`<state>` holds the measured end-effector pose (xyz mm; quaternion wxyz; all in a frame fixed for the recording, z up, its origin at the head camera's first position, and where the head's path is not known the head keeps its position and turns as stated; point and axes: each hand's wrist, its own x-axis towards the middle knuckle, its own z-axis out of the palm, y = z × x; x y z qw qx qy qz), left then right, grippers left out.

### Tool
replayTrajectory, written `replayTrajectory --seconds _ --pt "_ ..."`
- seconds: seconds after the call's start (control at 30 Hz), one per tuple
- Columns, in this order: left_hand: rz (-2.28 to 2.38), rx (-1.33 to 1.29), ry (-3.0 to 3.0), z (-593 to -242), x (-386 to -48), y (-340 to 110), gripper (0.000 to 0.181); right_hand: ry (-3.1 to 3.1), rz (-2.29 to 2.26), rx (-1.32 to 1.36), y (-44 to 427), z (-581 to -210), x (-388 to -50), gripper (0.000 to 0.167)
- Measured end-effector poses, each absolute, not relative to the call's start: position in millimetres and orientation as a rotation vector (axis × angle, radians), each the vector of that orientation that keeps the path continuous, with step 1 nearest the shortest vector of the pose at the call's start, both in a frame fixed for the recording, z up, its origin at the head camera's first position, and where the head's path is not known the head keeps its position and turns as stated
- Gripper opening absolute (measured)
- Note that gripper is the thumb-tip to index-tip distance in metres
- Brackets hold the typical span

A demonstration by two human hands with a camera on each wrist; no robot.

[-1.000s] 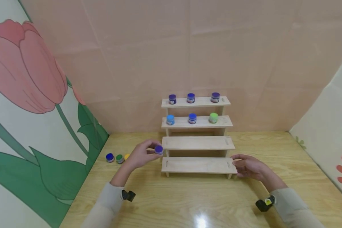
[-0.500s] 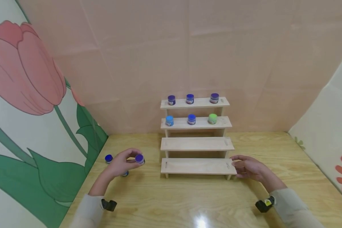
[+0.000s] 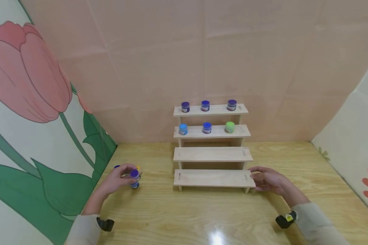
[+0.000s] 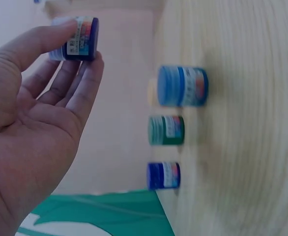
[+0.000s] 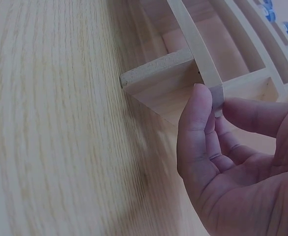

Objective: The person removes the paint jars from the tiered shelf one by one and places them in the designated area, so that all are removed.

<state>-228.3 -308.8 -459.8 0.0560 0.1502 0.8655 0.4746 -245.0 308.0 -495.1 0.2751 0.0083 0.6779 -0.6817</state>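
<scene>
A purple-lidded jar (image 3: 134,174) hangs above the table (image 3: 171,214) toward its left edge, pinched by the left hand (image 3: 116,181) near a blue jar (image 4: 194,86). The right hand (image 3: 268,180) pinches the lowest shelf (image 3: 213,178) at its right edge. Carrying seems in hand; the next move calls for clearance.

"How does the head view look?"

"Bright, softly and evenly lit, with one white glare spot on the desk (image 3: 184,212) at the bottom."

"And the wrist views?"

"Dimmer and cooler. On the left, the light-blue jar (image 4: 183,86) is blurred. On the right, the wooden shelf (image 5: 163,83) bows with lens distortion, and a soft shadow lies beside the right hand (image 5: 247,182)."
</scene>
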Motion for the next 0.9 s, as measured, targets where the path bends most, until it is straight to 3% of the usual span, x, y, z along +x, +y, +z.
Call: replayTrajectory --seconds 0.9 --pt "1.428 0.152 2.691 -493.9 -231.3 -360.8 0.045 1.790 -1.850 0.005 309.0 -499.0 -246.6 0.018"
